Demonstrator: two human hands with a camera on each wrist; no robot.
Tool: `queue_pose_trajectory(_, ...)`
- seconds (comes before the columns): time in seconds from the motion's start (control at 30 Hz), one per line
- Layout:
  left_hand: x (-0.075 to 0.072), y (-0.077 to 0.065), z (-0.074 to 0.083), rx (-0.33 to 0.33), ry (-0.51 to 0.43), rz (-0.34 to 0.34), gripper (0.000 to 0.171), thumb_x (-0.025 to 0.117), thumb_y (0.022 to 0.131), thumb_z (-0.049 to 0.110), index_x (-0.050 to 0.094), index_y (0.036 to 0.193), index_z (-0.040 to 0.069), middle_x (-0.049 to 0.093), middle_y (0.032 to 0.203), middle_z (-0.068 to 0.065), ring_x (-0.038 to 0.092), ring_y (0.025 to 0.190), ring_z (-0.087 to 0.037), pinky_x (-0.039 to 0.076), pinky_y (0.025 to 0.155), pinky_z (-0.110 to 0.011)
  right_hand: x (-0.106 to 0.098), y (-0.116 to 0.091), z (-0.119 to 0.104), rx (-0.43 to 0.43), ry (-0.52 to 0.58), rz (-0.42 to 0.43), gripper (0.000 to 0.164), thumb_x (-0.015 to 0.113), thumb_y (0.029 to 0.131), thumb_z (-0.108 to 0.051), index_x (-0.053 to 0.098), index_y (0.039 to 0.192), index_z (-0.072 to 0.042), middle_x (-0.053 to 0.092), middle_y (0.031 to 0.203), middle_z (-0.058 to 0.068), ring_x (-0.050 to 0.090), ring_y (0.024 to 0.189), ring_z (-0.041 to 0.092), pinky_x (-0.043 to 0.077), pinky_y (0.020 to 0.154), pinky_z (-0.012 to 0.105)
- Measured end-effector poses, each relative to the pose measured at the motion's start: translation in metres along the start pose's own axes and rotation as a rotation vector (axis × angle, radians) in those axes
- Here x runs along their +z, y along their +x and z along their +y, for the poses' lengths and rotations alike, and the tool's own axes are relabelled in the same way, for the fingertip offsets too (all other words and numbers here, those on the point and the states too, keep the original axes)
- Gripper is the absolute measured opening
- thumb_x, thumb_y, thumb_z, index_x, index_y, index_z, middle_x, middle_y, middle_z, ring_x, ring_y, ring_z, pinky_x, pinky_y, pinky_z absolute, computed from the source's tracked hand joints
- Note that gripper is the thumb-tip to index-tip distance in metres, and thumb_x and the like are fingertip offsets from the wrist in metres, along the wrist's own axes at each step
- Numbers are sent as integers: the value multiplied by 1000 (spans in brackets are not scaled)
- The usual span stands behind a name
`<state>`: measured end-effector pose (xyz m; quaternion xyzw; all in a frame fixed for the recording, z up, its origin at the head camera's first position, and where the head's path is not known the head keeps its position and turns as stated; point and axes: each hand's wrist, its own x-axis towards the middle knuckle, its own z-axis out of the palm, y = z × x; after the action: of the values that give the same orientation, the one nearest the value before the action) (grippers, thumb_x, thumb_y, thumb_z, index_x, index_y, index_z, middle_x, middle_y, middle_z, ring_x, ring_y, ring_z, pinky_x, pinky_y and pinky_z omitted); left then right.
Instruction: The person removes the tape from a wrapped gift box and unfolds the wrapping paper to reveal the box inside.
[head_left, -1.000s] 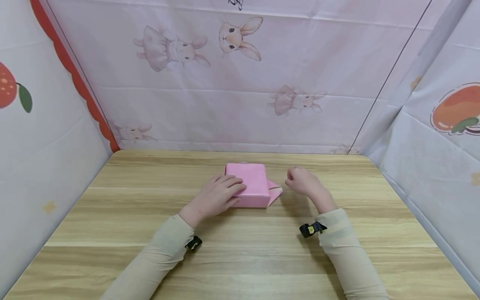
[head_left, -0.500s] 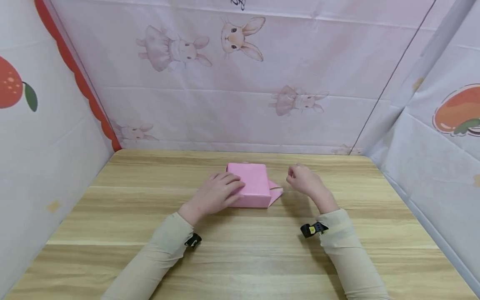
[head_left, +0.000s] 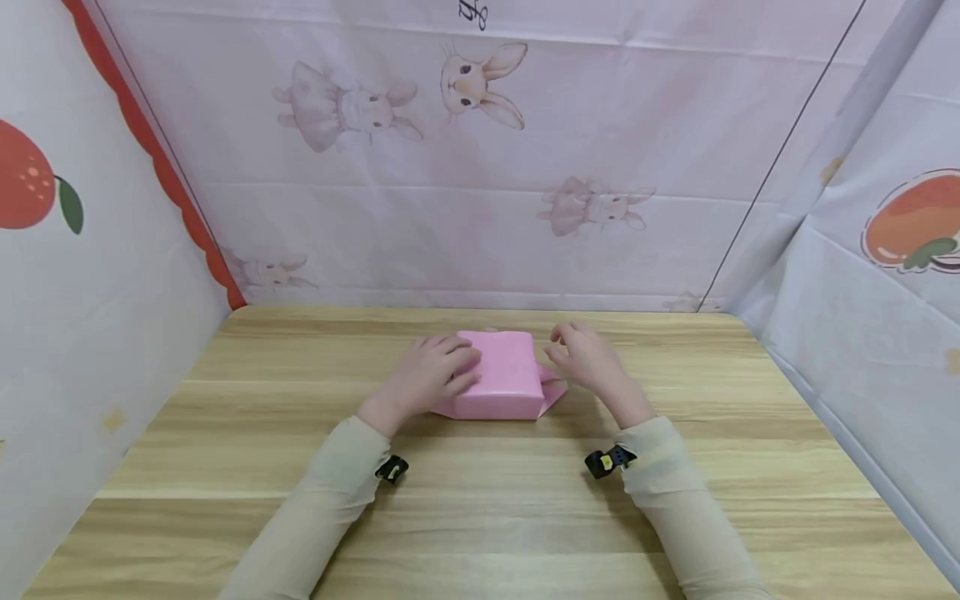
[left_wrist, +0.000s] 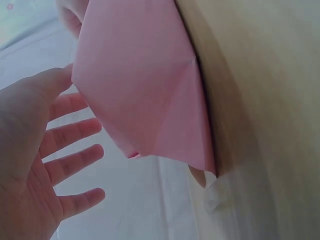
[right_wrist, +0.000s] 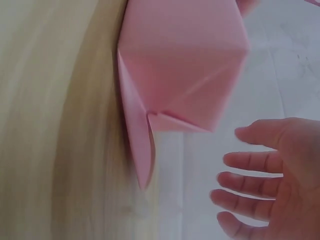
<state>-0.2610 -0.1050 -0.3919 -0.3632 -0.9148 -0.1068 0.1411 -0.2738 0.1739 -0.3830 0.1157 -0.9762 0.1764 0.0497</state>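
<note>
A box-shaped package in pink paper (head_left: 498,367) lies near the far middle of the table. Its paper ends stick out at both sides as folded flaps; the right flap (right_wrist: 137,135) points outward low by the tabletop. My left hand (head_left: 431,371) is at the package's upper left edge, its thumb touching the edge in the left wrist view and its other fingers spread apart. Off the right side, my right hand (head_left: 592,358) hovers with relaxed, parted fingers, apart from the paper and holding nothing. On the left, a creased flap (left_wrist: 185,130) slopes down to the table.
The wood-grain table (head_left: 480,517) has fabric walls behind it and at both sides, the back one (head_left: 420,225) printed with rabbits. Each wrist wears a black strap with a small camera, such as the right one (head_left: 609,461).
My right hand has moved left toward the package and its curled fingers have loosened. My left hand has eased back leftward, and a flap now shows at the package's lower left.
</note>
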Motion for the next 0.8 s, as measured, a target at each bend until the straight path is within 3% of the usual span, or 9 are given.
queue_pose_trajectory(0.13, 0, 6, -5, -72, -21, -41, 37, 55, 98, 41, 64, 127, 19, 60, 135, -5, 52, 129, -29, 38, 110, -54, 7, 6, -10, -27, 35, 16, 43, 55, 97, -38, 58, 124, -5, 59, 126, 18, 59, 114, 36, 51, 95, 51)
queue_pose_trajectory(0.37, 3, 18, -16, -181, -26, -115, 50, 51, 98, 49, 58, 135, 17, 55, 141, -8, 46, 135, -31, 35, 112, -57, 16, 18, -25, -13, 41, -28, 54, 51, 99, -45, 51, 136, -6, 52, 136, 20, 51, 126, 37, 45, 104, 53)
queue_pose_trajectory(0.6, 14, 26, -27, -264, -95, -163, 65, 50, 94, 60, 51, 141, 16, 52, 145, -9, 43, 138, -31, 33, 112, -58, 24, 24, -26, -11, 2, -50, 54, 49, 99, -46, 52, 135, -5, 52, 137, 20, 49, 129, 36, 43, 106, 52)
queue_pose_trajectory(0.8, 14, 26, -35, -307, -160, -186, 76, 50, 90, 67, 45, 145, 15, 48, 149, -11, 39, 141, -33, 31, 113, -59, 27, 26, -24, -24, -19, -45, 50, 46, 100, -46, 57, 129, -6, 56, 132, 19, 54, 123, 36, 46, 103, 52)
